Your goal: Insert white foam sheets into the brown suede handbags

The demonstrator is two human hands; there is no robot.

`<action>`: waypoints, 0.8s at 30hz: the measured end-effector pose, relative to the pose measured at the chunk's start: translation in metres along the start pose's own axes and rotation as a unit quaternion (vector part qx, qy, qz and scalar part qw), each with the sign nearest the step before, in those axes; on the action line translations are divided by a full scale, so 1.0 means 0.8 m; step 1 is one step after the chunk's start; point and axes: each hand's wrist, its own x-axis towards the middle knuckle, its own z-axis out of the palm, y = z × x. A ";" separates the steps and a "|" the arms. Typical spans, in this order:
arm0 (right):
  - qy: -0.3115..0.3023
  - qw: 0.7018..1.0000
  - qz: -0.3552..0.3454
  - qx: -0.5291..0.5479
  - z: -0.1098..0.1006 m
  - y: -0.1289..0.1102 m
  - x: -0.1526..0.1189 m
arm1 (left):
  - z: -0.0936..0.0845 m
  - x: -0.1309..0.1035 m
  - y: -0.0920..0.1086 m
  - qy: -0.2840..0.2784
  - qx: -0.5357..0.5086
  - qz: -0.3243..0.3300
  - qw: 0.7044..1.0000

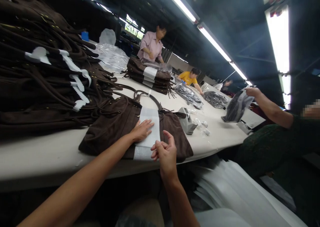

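One left hand (143,131) flat on smooth white paper (153,120), soft brown bag (110,128) beneath

brown handbag (110,130) lying flat on table (50,153), white sheet (148,120) across it

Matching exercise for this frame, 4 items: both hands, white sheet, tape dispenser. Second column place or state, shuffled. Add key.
1. left hand
2. right hand
3. white sheet
4. tape dispenser

A. on the table, behind the bag's right side
B. fingers curled
C. across the middle of the brown bag
D. palm down, fingers extended

Pairs: 1-D, 2-B, 3-C, 4-A
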 end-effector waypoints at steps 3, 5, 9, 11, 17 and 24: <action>0.024 0.999 0.024 0.012 0.012 0.017 0.029 | 0.000 0.000 0.000 0.002 0.002 -0.001 1.000; 0.032 0.997 0.074 0.001 0.019 0.033 0.042 | 0.000 0.000 -0.001 0.006 0.006 0.002 1.000; 0.035 0.990 0.131 -0.045 0.020 0.062 0.044 | 0.002 0.001 -0.003 0.011 0.009 0.006 1.000; 0.026 0.989 0.125 -0.077 0.017 0.069 0.042 | 0.003 0.002 -0.004 0.010 0.008 0.005 1.000; -0.037 0.973 0.145 -0.176 0.010 0.058 0.044 | 0.004 0.003 -0.003 0.006 0.013 -0.001 1.000; -0.090 0.964 0.145 -0.206 -0.029 0.046 -0.018 | 0.000 -0.002 0.006 0.011 0.053 -0.003 0.999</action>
